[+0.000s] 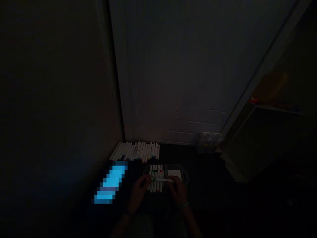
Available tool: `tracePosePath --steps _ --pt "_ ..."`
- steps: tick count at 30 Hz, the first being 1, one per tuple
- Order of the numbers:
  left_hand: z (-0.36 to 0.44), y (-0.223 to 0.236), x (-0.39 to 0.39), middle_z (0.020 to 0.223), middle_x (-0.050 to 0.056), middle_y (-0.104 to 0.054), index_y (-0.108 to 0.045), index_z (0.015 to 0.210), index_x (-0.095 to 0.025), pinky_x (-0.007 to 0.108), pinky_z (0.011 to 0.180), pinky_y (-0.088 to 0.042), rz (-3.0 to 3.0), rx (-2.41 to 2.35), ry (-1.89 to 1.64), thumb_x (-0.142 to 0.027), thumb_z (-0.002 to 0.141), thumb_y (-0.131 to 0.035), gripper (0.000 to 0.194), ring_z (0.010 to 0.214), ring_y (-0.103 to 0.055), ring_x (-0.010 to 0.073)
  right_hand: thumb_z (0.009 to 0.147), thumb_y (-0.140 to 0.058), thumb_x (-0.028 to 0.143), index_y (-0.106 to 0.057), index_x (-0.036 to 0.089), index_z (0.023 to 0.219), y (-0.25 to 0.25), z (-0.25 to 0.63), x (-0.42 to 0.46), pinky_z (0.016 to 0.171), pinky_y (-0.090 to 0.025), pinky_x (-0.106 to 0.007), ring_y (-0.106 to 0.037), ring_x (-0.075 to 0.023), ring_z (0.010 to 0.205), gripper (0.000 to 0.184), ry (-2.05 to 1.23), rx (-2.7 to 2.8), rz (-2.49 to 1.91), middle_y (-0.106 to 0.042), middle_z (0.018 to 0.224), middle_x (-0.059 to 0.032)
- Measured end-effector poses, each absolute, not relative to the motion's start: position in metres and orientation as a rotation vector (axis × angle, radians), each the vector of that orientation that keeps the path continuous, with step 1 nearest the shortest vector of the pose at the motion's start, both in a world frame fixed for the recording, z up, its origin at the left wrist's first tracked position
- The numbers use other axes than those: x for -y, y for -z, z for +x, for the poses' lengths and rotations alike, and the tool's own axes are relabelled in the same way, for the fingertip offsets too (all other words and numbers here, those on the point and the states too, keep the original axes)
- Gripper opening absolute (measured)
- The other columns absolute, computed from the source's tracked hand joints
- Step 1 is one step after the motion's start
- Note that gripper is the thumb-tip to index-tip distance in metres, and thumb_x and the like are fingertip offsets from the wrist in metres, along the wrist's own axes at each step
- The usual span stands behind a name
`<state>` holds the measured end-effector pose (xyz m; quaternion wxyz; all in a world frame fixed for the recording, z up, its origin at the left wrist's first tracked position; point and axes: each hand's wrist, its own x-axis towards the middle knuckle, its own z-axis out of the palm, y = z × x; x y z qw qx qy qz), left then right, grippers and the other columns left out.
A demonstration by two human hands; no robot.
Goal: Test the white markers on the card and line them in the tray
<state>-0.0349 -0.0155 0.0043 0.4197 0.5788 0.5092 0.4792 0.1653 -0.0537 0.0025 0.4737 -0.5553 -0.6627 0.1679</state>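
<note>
A white marker point(161, 180) with a green band lies level between my two hands. My left hand point(139, 191) pinches its left end, and my right hand point(178, 191) grips its right end. Just beneath the marker, an open case point(184, 170) with two halves rests on the dark tabletop. Several white markers point(158, 187) stand side by side in the left half, some with green or red bands. A white block or stack point(174, 173) shows in the right half, too dark to name. My fingertips partly hide the case.
Behind the case, a long row of white markers point(135, 151) lies near the wall. To the left glows a blurred blue screen point(111, 183). Clear containers point(210, 143) stand at the back right. A shelf point(277, 108) holds an orange object point(271, 86). The room is very dark.
</note>
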Motion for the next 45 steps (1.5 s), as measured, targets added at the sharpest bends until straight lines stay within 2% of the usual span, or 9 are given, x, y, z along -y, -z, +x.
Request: tracePosePath --steps 7,12,15,20,24,45 --pt "-0.034 -0.0038 0.0166 0.094 0.005 -0.064 -0.062 0.091 -0.019 0.03 0.078 -0.044 1.521 -1.297 -1.203 -0.046 0.072 -0.053 0.035 0.088 -0.057 0.0201 0.09 -0.032 0.03 -0.054 0.023 0.104 -0.0016 0.1634 0.0546 0.08 -0.043 -0.026 -0.057 -0.0157 0.091 0.027 -0.399 1.637 -1.384 -0.062 0.097 -0.0039" --pt "-0.0352 -0.0058 0.0164 0.086 0.003 -0.064 -0.06 0.1 -0.018 0.029 0.072 -0.045 1.599 -1.318 -1.15 -0.049 0.072 -0.051 0.043 0.078 -0.057 0.0176 0.09 -0.031 0.028 -0.054 0.023 0.104 -0.0011 0.1619 0.0537 0.079 -0.043 -0.026 -0.056 -0.015 0.089 0.027 -0.347 1.654 -1.382 -0.06 0.094 -0.004" --pt "-0.0359 -0.0051 0.0154 0.085 0.003 -0.064 -0.061 0.097 -0.018 0.029 0.07 -0.046 1.612 -1.325 -1.127 -0.05 0.07 -0.052 0.043 0.076 -0.057 0.0175 0.09 -0.031 0.027 -0.055 0.023 0.102 0.0003 0.1621 0.0528 0.078 -0.043 -0.026 -0.055 -0.0152 0.088 0.026 -0.311 1.671 -1.386 -0.059 0.091 -0.004" --pt "-0.0362 0.0018 0.013 0.091 0.005 -0.065 -0.063 0.088 -0.018 0.032 0.08 -0.044 1.591 -1.317 -1.166 -0.048 0.07 -0.054 0.036 0.086 -0.057 0.0207 0.09 -0.032 0.025 -0.055 0.023 0.1 0.0027 0.1631 0.0509 0.077 -0.043 -0.026 -0.055 -0.0151 0.086 0.025 -0.293 1.696 -1.388 -0.058 0.089 -0.0036" --pt "-0.0357 0.0025 0.0135 0.094 0.006 -0.065 -0.062 0.091 -0.017 0.035 0.085 -0.042 1.536 -1.327 -1.205 -0.047 0.072 -0.051 0.037 0.092 -0.057 0.0222 0.09 -0.032 0.024 -0.055 0.023 0.097 0.0002 0.1633 0.0515 0.076 -0.043 -0.026 -0.055 -0.0153 0.086 0.024 -0.306 1.716 -1.387 -0.057 0.089 -0.0037" --pt "-0.0343 -0.0055 0.0177 0.097 0.006 -0.063 -0.06 0.093 -0.018 0.034 0.085 -0.043 1.558 -1.33 -1.191 -0.05 0.074 -0.048 0.038 0.094 -0.056 0.0214 0.09 -0.033 0.029 -0.056 0.023 0.1 -0.0071 0.1614 0.0555 0.077 -0.043 -0.025 -0.055 -0.0147 0.087 0.025 -0.305 1.674 -1.407 -0.058 0.091 -0.0035"
